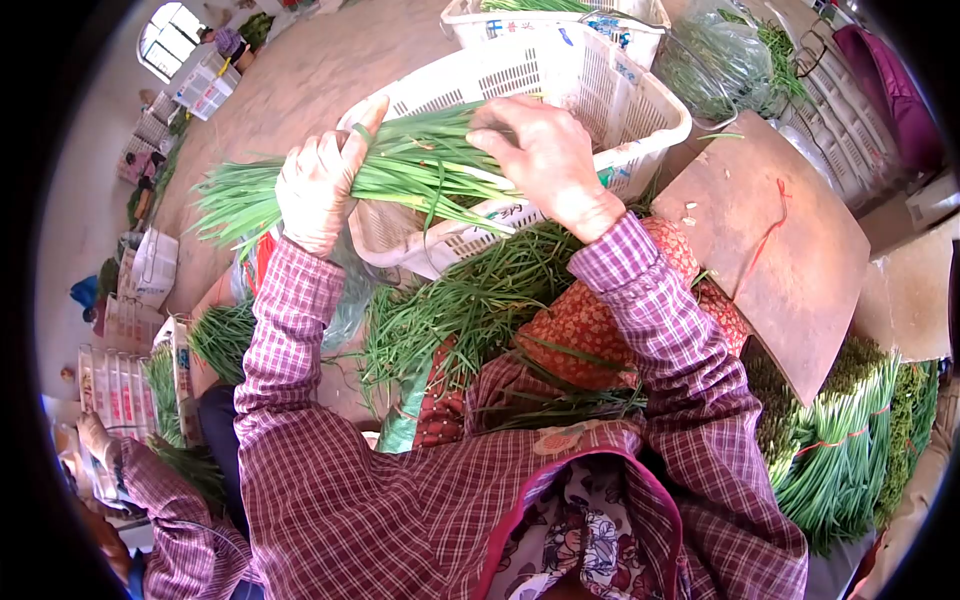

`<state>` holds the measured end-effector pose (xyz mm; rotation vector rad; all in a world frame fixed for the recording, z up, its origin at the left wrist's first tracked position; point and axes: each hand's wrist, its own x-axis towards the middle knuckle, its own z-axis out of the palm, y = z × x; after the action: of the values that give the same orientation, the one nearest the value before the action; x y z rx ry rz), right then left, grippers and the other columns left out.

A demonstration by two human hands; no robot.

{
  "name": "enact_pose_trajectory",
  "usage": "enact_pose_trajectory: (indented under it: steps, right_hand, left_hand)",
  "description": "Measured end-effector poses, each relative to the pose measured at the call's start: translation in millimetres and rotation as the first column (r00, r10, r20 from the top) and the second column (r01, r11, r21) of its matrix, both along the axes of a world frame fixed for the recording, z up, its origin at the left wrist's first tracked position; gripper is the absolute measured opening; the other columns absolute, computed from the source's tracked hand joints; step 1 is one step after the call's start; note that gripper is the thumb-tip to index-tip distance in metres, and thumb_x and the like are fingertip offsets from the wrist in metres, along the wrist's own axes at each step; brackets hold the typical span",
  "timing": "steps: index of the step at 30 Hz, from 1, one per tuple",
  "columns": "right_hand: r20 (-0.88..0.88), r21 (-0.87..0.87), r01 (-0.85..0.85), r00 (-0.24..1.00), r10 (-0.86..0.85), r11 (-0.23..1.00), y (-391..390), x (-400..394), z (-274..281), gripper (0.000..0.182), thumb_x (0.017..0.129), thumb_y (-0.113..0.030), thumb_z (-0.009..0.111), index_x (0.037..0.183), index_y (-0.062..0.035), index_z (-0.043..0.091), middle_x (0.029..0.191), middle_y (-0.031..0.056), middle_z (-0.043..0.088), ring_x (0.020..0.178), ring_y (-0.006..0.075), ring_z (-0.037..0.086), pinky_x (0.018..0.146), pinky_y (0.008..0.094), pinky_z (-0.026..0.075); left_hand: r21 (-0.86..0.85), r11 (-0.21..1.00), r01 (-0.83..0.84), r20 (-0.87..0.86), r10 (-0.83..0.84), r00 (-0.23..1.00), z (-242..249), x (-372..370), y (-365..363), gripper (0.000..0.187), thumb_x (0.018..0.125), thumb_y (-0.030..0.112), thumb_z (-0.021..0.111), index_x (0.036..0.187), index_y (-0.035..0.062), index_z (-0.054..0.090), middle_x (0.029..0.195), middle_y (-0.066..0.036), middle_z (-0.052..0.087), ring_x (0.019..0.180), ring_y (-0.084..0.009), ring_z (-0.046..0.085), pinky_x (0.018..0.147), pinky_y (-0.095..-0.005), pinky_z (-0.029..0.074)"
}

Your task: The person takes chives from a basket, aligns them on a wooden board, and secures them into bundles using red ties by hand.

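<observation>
My left hand [318, 190] is wrapped round a bunch of garlic chives [410, 160], its thumb pointing up along the stalks. The leafy green tips fan out to the left, and the paler stalk ends lie to the right. Over those paler ends is my right hand [545, 150], with bent fingers and thumb closed at the upper side of the bunch. Both hands hold the bunch above the near rim of a white slatted plastic crate [520, 65]. More loose chives [480, 300] lie on my lap, below the crate.
A brown board [770, 240] with a red string lies to the right. Below it stand chives tied with a red band [835, 440]. Another white crate [640, 35] and a plastic bag of greens [710, 65] are behind. At lower left a co-worker's sleeve [185, 510] shows.
</observation>
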<state>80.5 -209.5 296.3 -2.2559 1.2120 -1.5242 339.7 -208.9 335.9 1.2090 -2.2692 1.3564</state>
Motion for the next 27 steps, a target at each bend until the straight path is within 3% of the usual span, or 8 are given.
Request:
enact_pose_trajectory:
  steps: [1,3,5,9,14,20,25,27]
  right_hand:
    - [-0.001,-0.001,-0.002,1.000,0.002,1.000,2,-5,1,0.027,0.087,-0.033,0.067,0.103,-0.0122,0.069,0.089,0.0064,0.067,0.074,0.0205,0.065,0.063,0.0371,0.051]
    - [0.522,0.484,-0.470,0.832,0.188,0.738,11,-24,6,0.034,0.090,-0.034,0.065,0.111,-0.0065,0.065,0.092,0.0045,0.067,0.074,0.0132,0.061,0.062,0.0294,0.049]
    - [0.743,0.422,-0.618,0.655,0.138,0.664,26,-40,8,0.041,0.093,-0.033,0.062,0.117,0.0004,0.060,0.092,0.0060,0.067,0.071,0.0079,0.058,0.059,0.0214,0.045]
    - [0.390,0.675,-0.582,0.803,0.450,0.453,43,-91,25,0.032,0.093,-0.033,0.062,0.110,-0.0057,0.067,0.090,0.0028,0.068,0.065,0.0084,0.057,0.060,0.0236,0.046]
    - [0.164,0.155,-0.261,0.958,0.235,0.953,11,-42,13,0.033,0.090,-0.033,0.061,0.094,-0.0025,0.072,0.080,0.0141,0.069,0.068,0.0254,0.066,0.065,0.0362,0.052]
    - [-0.161,0.219,0.257,0.961,-0.225,0.941,-16,-16,2,0.037,0.082,-0.046,0.065,0.091,-0.0118,0.076,0.081,0.0096,0.070,0.077,0.0307,0.067,0.072,0.0420,0.052]
    - [0.008,0.457,0.003,1.000,-0.007,0.889,-21,-10,4,0.041,0.081,-0.046,0.068,0.097,-0.0088,0.075,0.085,0.0105,0.072,0.082,0.0284,0.068,0.074,0.0407,0.052]
    - [0.529,0.477,-0.439,0.835,0.150,0.761,-18,-12,7,0.038,0.083,-0.037,0.071,0.099,-0.0029,0.072,0.081,0.0048,0.070,0.070,0.0184,0.064,0.065,0.0343,0.050]
  left_hand:
    - [0.017,1.000,0.012,-0.041,-0.012,0.999,-1,1,1,0.074,0.078,0.021,0.065,0.145,0.0341,0.040,0.077,0.002,0.052,0.072,-0.0153,0.059,0.066,-0.0320,0.050]
    - [0.038,0.999,0.023,-0.081,-0.020,0.996,-5,6,-1,0.073,0.078,0.022,0.065,0.146,0.0343,0.039,0.076,0.002,0.052,0.072,-0.0156,0.059,0.066,-0.0322,0.050]
    - [0.078,0.995,-0.058,-0.112,0.066,0.992,-12,22,-5,0.073,0.079,0.022,0.064,0.146,0.0347,0.038,0.076,0.001,0.052,0.072,-0.0162,0.059,0.067,-0.0326,0.050]
    - [0.035,0.991,-0.127,-0.033,0.128,0.991,-22,46,-11,0.071,0.080,0.020,0.063,0.145,0.0366,0.039,0.075,0.001,0.052,0.071,-0.0167,0.059,0.066,-0.0339,0.050]
    - [0.025,0.998,-0.052,-0.036,0.053,0.998,-18,19,-5,0.071,0.080,0.017,0.062,0.144,0.0365,0.041,0.075,0.002,0.051,0.070,-0.0150,0.059,0.065,-0.0324,0.050]
    - [0.010,1.000,0.011,-0.006,-0.011,1.000,-5,-5,5,0.071,0.079,0.015,0.061,0.144,0.0349,0.042,0.075,0.004,0.051,0.068,-0.0131,0.057,0.064,-0.0302,0.050]
    - [0.021,0.997,0.071,0.003,-0.071,0.997,-8,-11,4,0.073,0.078,0.014,0.061,0.146,0.0332,0.040,0.074,0.003,0.050,0.065,-0.0126,0.056,0.063,-0.0299,0.050]
    - [0.035,0.998,0.060,-0.002,-0.060,0.998,-13,-10,2,0.075,0.078,0.012,0.061,0.147,0.0335,0.039,0.072,0.003,0.049,0.065,-0.0127,0.056,0.062,-0.0298,0.050]
